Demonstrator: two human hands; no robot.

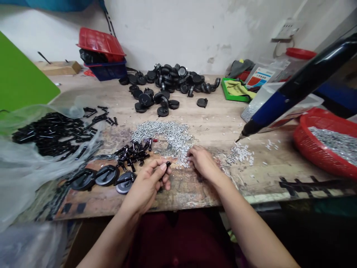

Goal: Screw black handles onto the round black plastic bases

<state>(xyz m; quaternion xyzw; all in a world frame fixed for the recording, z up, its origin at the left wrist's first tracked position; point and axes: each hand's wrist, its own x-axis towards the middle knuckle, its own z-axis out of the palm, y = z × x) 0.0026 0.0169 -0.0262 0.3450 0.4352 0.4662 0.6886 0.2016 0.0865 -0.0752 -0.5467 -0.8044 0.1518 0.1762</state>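
Note:
My left hand [152, 178] is closed around a small black plastic part [168, 163], whose tip shows between thumb and forefinger; the rest is hidden by the fingers. My right hand [203, 160] reaches into the edge of a heap of small metal nuts [182, 160], its fingertips curled together; what they pinch, if anything, cannot be made out. Behind them spreads a pile of silver screws [158, 130]. Left of my left hand lie loose glossy black levers [131, 154] and three round black discs [125, 182], each with a lever across it.
Many black round wheels [173, 80] are heaped by the wall. A powered screwdriver [267, 108] hangs at right above small white pieces [242, 152]. A red basket [304, 134] holds metal parts. At left, a plastic bag [83, 106] contains black levers. A green tray [235, 97] stands behind.

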